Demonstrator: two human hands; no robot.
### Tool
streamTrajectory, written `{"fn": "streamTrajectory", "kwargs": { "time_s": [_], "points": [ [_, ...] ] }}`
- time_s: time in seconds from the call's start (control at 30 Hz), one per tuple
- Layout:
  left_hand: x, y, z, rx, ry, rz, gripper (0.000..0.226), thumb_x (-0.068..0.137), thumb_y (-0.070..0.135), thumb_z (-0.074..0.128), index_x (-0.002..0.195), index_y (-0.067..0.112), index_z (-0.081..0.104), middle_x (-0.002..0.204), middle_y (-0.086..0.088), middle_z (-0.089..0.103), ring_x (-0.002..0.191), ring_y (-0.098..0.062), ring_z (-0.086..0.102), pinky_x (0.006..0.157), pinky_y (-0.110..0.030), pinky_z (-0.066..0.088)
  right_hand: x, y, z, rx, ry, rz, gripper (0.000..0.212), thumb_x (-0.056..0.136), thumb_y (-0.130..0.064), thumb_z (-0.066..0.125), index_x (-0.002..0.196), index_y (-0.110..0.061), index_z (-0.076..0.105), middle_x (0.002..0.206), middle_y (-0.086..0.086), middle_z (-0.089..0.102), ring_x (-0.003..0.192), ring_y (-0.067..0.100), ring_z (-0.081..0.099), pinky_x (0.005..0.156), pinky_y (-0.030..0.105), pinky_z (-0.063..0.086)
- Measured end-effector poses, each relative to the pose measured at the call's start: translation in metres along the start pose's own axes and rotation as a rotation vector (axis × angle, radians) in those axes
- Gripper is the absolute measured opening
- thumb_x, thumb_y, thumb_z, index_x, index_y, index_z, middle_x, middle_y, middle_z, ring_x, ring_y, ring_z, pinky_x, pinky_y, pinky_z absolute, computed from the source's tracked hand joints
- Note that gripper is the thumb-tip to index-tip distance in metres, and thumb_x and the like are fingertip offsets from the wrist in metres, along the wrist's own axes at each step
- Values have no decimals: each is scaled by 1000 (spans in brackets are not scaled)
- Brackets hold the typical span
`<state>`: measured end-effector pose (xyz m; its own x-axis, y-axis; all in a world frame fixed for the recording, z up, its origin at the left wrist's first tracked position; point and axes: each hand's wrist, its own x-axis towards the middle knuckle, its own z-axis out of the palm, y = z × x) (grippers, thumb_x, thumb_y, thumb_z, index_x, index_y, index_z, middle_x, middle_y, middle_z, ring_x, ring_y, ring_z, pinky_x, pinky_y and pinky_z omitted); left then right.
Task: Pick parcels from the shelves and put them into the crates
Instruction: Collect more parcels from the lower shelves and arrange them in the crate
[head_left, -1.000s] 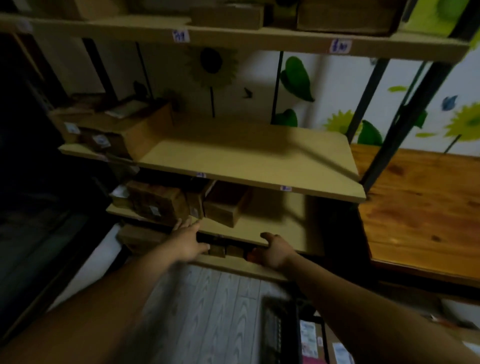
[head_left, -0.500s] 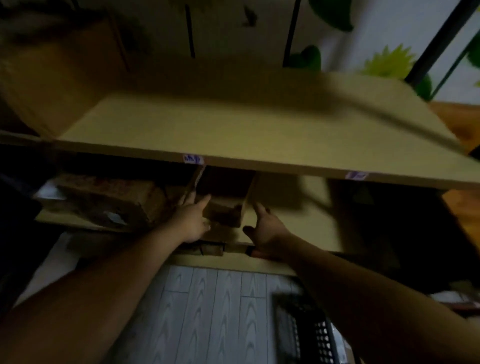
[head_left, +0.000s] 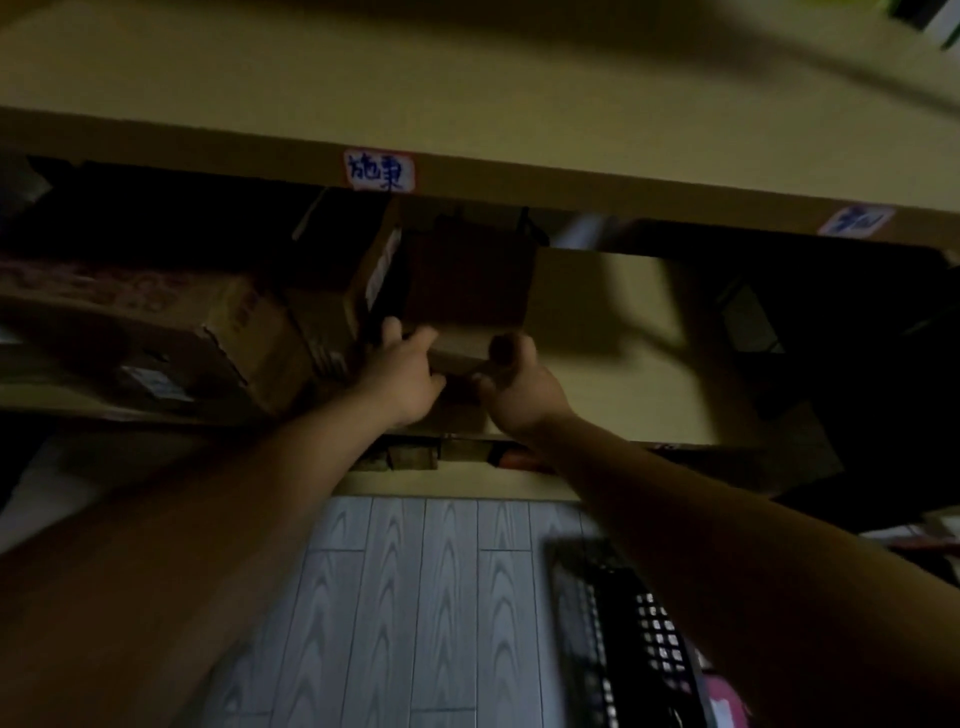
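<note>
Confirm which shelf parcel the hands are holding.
The small dark box in the middle: left hand and right hand grip its near end. The big carton beside it is untouched.

Pcls: 3 clear – big parcel, upright parcel, middle parcel; small boxes below, too dark to cnt. Shelf boards: 2 – upper board, lower board. Lbls: 2 – left label, right label. Crate: 1. Grips: 2 – left grip, right grip.

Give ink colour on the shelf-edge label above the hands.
Blue ink on a white label, clearest in the head view.
</note>
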<state>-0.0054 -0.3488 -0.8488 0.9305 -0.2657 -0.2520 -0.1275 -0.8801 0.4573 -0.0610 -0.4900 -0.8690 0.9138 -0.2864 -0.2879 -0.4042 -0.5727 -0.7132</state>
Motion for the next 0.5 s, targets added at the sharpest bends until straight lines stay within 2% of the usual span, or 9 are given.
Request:
{"fn": "streamTrajectory", "kwargs": {
  "time_s": [0.03,0.1,0.17,0.2,0.27,0.33,0.37,0.4,0.5],
  "points": [
    [-1,3,1,-113,12,0,44,95,27,51,137,22,39,139,-7,22,125,-31,38,104,-37,35,-4,3,-6,84,33,21,50,94,-31,58,138,-24,34,136,6,54,112,25,58,83,32,50],
    [-6,8,3,-281,46,-20,42,97,30,47,137,22,40,139,-9,26,123,-30,42,101,-37,36,-14,8,-19,257,110,85,41,95,-33,58,130,-24,40,132,5,54,103,21,59,64,23,51],
    [-15,10,9,-436,35,-90,53,95,33,49,143,23,29,145,-9,30,129,-31,38,101,-39,37,-25,17,-29,382,148,159,48,95,-31,60,136,-24,36,132,3,52,101,21,59,45,14,46],
    [-21,10,13,-512,-3,-126,58,94,34,51,145,21,26,146,-8,34,131,-29,39,102,-38,37,-31,23,-31,398,143,175,55,95,-29,59,142,-24,31,132,2,50,100,21,58,40,11,43],
    [-36,9,26,-580,-98,-168,56,93,32,54,143,18,31,142,-6,45,127,-26,45,101,-36,40,-45,31,-30,363,99,190,59,96,-30,56,148,-24,28,137,3,42,100,20,56,49,12,50],
    [-51,7,37,-622,-110,-191,52,93,27,55,140,18,35,139,-4,49,124,-25,47,97,-31,39,-57,38,-26,329,63,201,57,96,-31,55,148,-27,31,144,4,35,109,23,58,81,32,59],
    [-58,6,41,-653,-103,-200,54,93,23,56,142,18,32,139,-4,48,126,-24,46,95,-29,37,-63,41,-24,321,47,214,58,95,-29,56,147,-28,31,146,4,33,116,26,56,95,41,53],
    [-67,5,44,-677,-100,-210,58,92,20,57,143,19,29,140,-3,47,128,-23,44,94,-29,36,-69,44,-22,311,33,225,60,94,-25,58,147,-29,31,146,3,31,122,27,53,104,43,46],
    [-83,-2,53,-696,-101,-232,66,89,13,61,144,21,26,139,-1,46,128,-21,43,94,-29,37,-87,51,-19,262,4,210,62,93,-19,60,146,-29,31,146,3,31,130,27,42,105,37,38]
  ]
}}
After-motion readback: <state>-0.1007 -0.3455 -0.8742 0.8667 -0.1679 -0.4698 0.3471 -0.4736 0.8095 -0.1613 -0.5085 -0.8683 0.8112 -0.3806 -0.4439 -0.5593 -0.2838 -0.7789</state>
